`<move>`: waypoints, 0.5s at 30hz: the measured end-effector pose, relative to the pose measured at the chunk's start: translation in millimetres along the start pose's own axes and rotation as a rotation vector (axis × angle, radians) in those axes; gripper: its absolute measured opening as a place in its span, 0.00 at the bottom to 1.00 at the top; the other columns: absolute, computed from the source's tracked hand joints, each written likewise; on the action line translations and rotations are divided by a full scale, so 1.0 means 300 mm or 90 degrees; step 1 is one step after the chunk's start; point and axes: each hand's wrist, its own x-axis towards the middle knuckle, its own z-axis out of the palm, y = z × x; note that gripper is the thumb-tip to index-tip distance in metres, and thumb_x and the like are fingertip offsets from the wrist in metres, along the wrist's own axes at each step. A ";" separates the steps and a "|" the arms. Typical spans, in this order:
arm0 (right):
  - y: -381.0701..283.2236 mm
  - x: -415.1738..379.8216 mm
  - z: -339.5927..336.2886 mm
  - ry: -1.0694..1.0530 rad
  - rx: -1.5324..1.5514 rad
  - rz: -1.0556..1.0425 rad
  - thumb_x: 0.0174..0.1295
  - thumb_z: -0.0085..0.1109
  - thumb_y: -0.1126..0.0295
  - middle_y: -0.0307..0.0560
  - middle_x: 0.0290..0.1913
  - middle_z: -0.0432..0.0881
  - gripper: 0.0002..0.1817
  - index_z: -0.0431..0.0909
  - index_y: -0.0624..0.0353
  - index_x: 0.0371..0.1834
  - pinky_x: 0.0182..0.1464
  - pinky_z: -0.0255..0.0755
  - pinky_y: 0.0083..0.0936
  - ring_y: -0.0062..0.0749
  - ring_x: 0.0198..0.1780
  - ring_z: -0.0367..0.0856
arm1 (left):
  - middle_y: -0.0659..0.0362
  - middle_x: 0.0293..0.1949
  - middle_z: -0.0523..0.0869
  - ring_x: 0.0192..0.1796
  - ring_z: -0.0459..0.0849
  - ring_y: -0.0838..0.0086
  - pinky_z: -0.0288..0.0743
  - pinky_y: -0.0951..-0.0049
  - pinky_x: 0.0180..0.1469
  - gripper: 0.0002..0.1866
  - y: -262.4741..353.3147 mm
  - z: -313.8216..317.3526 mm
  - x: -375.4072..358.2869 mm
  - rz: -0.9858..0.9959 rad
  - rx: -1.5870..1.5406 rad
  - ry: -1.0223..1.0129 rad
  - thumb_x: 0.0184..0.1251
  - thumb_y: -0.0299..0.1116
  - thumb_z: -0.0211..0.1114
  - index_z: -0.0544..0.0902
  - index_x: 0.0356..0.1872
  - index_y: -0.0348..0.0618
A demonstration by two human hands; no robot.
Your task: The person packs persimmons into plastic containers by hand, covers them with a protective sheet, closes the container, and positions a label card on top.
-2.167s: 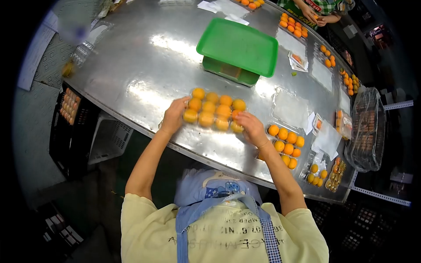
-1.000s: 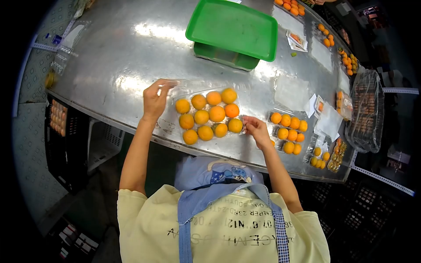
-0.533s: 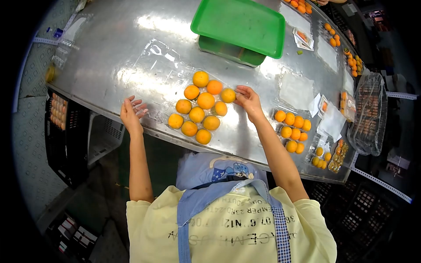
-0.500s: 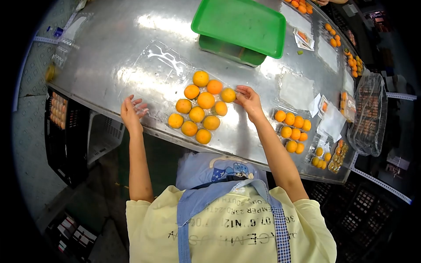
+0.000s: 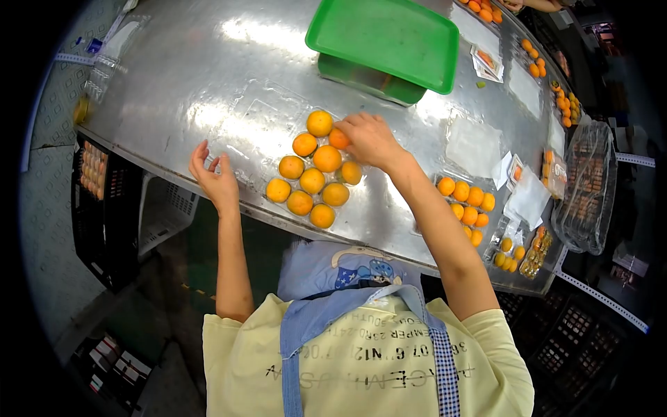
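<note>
On the metal table point(image 5: 187, 132) in front of me, several oranges point(image 5: 313, 182) sit in rows in a clear plastic tray. My right hand point(image 5: 368, 141) reaches over the back right of the group, its fingers closed on an orange point(image 5: 339, 139) there. The palm hides the spot just right of that orange. To the left of the tray, my left hand point(image 5: 215, 174) is raised near the table's edge with fingers apart, holding nothing. The clear lid point(image 5: 267, 104) of the tray lies behind the oranges, opened flat.
A green tray point(image 5: 382, 42) rests on a green box at the back. More oranges point(image 5: 467, 194) in trays, white sheets point(image 5: 472, 144) and a plastic-wrapped stack point(image 5: 585, 184) are on the right. Black crates point(image 5: 104, 215) stand at left. Another person's arm point(image 5: 538, 5) shows top right.
My right hand has moved left and back, from the rightmost orange to the one beside the back corner. My left hand has shifted slightly.
</note>
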 end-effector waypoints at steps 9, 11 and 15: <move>0.022 0.008 -0.014 0.052 0.108 -0.047 0.44 0.68 0.71 0.49 0.40 0.78 0.21 0.75 0.57 0.44 0.46 0.70 0.38 0.46 0.46 0.75 | 0.54 0.56 0.72 0.53 0.76 0.70 0.77 0.75 0.47 0.16 0.141 0.095 -0.084 0.063 -0.122 -0.122 0.60 0.17 0.58 0.76 0.50 0.40; 0.024 0.001 -0.005 0.061 0.146 -0.042 0.44 0.68 0.72 0.50 0.41 0.78 0.23 0.74 0.57 0.46 0.47 0.70 0.39 0.48 0.46 0.75 | 0.54 0.55 0.73 0.52 0.77 0.70 0.78 0.75 0.45 0.15 0.170 0.119 -0.098 0.073 -0.143 -0.155 0.60 0.17 0.58 0.77 0.49 0.39; 0.012 -0.023 -0.016 0.097 0.259 0.011 0.47 0.69 0.73 0.49 0.45 0.79 0.26 0.73 0.58 0.52 0.51 0.72 0.35 0.43 0.48 0.77 | 0.54 0.51 0.76 0.49 0.78 0.71 0.77 0.76 0.44 0.15 0.213 0.157 -0.123 0.055 -0.180 -0.216 0.59 0.17 0.59 0.77 0.48 0.39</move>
